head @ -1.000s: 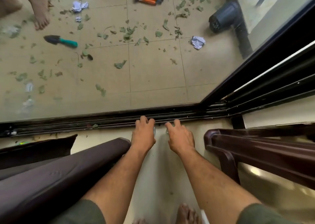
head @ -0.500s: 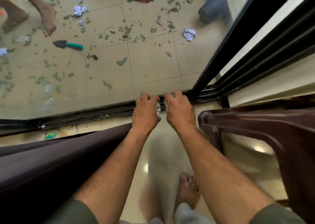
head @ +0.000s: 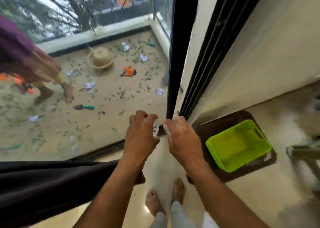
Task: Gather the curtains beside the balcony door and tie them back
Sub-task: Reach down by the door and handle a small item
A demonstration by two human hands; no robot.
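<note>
A sheer white curtain (head: 161, 165) hangs blurred between my forearms, down to my bare feet. My left hand (head: 141, 136) and my right hand (head: 181, 139) are held side by side in front of the black balcony door frame (head: 173, 71). Each hand's curled fingers grip a small bunch of the thin pale fabric. A dark brown curtain (head: 52, 184) lies bunched under my left forearm, across the lower left of the view. No tie-back is visible.
A lime green tray (head: 239, 144) sits on a brown mat (head: 223, 123) by the wall at right. Behind the glass, a person (head: 31, 61) stands on the leaf-strewn balcony among a basket (head: 101, 58), orange gloves (head: 129, 71) and a trowel (head: 83, 107).
Both hands rose from the door track at floor level, fingers curling tighter on the sheer fabric. The view tilted up, showing the balcony railing and the green tray.
</note>
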